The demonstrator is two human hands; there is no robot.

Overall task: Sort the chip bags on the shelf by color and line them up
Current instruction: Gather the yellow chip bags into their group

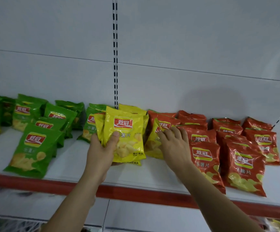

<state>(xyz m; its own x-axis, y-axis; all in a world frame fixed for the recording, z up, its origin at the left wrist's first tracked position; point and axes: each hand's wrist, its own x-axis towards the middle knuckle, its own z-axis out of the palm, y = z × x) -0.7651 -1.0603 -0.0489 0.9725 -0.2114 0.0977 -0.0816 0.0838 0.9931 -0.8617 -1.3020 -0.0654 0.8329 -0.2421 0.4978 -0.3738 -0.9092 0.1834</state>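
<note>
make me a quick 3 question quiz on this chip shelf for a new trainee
1. True or false: the left hand grips a yellow bag with its thumb on the front.
2. Which bags fill the right end of the shelf? A) green B) red C) blue
3. Fill in: the right hand touches a tilted ____ bag beside the red bags.

Key: 1 true. 2 B; the green bags lie to the left. 3 yellow.
</note>
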